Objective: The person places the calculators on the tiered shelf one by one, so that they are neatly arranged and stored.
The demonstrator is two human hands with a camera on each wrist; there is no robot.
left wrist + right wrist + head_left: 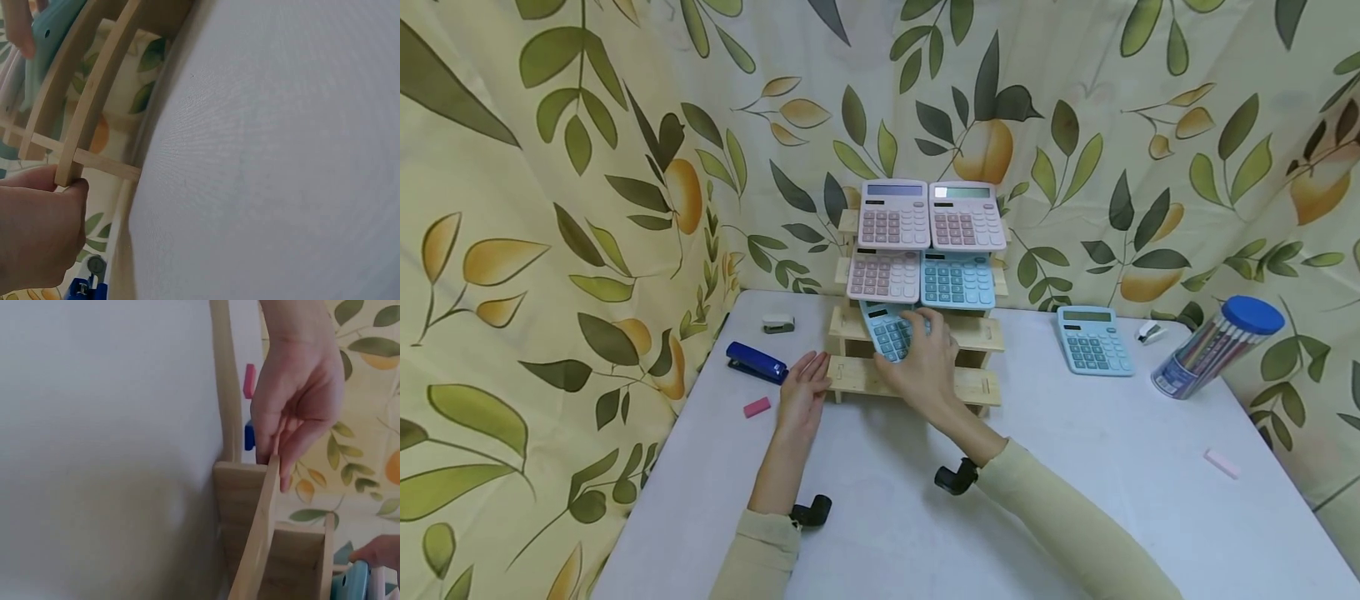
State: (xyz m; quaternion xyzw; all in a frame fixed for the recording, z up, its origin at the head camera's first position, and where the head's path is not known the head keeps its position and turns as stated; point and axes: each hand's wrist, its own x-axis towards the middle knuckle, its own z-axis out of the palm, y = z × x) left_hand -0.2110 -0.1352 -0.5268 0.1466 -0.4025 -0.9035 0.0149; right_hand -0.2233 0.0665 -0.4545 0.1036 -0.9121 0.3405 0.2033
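Observation:
A tiered wooden stand (917,382) stands at the back of the table. My left hand (802,390) is at the left end of its lowest step, pinching that board between thumb and fingers, as the left wrist view (40,231) and right wrist view show. My right hand (928,360) grips a blue calculator (883,329), which sits turned at an angle over the left part of the second step from the bottom. Above it, a pink calculator (883,277) and another blue calculator (957,281) share a tier. Two pink calculators (893,214) fill the top tier.
Left of the stand lie a blue stapler (757,363), a small white stapler (778,323) and a pink eraser (757,407). To the right are a blue calculator (1095,341), a small white object (1150,332), a blue-lidded pencil tub (1217,346) and a pale pink eraser (1222,463).

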